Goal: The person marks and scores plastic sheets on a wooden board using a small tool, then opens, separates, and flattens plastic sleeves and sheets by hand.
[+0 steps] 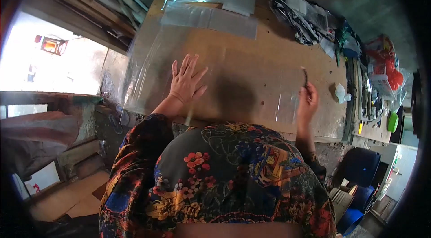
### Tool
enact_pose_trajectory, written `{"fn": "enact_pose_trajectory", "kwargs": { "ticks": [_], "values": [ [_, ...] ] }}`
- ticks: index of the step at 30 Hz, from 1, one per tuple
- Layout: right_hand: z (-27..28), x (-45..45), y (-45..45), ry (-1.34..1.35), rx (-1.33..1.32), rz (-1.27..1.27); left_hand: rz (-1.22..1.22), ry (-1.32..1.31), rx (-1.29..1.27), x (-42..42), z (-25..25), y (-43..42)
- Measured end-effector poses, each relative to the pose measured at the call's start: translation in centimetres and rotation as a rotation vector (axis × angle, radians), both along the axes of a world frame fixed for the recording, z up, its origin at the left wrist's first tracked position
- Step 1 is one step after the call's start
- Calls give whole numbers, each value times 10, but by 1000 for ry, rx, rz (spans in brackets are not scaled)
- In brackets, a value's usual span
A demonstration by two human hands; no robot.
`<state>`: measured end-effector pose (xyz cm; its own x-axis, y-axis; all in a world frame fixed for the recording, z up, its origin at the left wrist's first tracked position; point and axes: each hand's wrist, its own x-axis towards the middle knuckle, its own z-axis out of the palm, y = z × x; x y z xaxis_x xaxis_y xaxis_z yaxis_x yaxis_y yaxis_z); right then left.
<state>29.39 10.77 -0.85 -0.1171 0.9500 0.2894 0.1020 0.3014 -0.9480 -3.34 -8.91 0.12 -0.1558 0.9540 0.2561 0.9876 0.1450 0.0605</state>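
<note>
Clear plastic sheeting (148, 67) lies over the brown board of the table (269, 49). My left hand (185, 78) rests flat on it at the left, fingers spread, holding nothing. At the right, my right hand (307, 99) is closed around a thin dark tool (305, 78) whose tip points up and away from me. Just left of that hand, light glints on the transparent sheet. Further back are several cut pieces of clear plastic (229, 21).
Black-and-white patterned cloth (292, 16) lies at the back right. A crumpled white piece (341, 93) sits near the right edge. Beyond it are a red item in a plastic bag (393, 74) and a green object (393, 122). Planks (85, 2) lean at the upper left.
</note>
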Motion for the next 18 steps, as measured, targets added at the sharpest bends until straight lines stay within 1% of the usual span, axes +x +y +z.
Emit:
{"fn": "enact_pose_trajectory", "kwargs": {
  "ticks": [1, 3, 4, 6, 7, 9, 10, 11, 12, 13, 14, 15, 16, 17, 18],
  "values": [
    [-5, 24, 4, 4, -1, -16, -16, 4, -1, 0, 2, 1],
    [-10, 69, 9, 8, -31, -174, -16, -2, -159, 2, 6, 5],
    [-11, 87, 11, 6, -26, -206, -48, -2, -155, 2, 6, 7],
    [-10, 129, 12, -96, -14, -381, -43, 37, -102, 4, 3, 10],
    [-12, 148, 13, -280, -14, -502, -31, 55, -112, 7, 5, 12],
    [-28, 194, 22, -319, 7, -595, -75, 47, 0, 7, -3, 10],
    [-38, 216, 28, -340, 29, -621, -120, 21, 123, 10, -10, 12],
    [-51, 235, 33, -509, 74, -697, -169, 14, 131, 29, -6, 18],
    [-59, 252, 36, -679, 112, -761, -251, 19, -39, 47, 1, 21],
    [-57, 260, 36, -762, 42, -762, -325, 31, -210, 65, 6, 24],
    [-56, 263, 38, -840, -26, -755, -352, 35, -202, 82, 2, 27],
    [-56, 269, 41, -900, -93, -729, -443, -49, -259, 100, -5, 32],
    [-59, 276, 47, -897, -93, -751, -532, -131, -318, 113, -12, 36],
    [-65, 283, 54, -880, -117, -737, -550, -125, -313, 118, -17, 39],
    [-70, 289, 59, -860, -141, -719, -511, -149, -281, 120, -22, 41]
  ]
}}
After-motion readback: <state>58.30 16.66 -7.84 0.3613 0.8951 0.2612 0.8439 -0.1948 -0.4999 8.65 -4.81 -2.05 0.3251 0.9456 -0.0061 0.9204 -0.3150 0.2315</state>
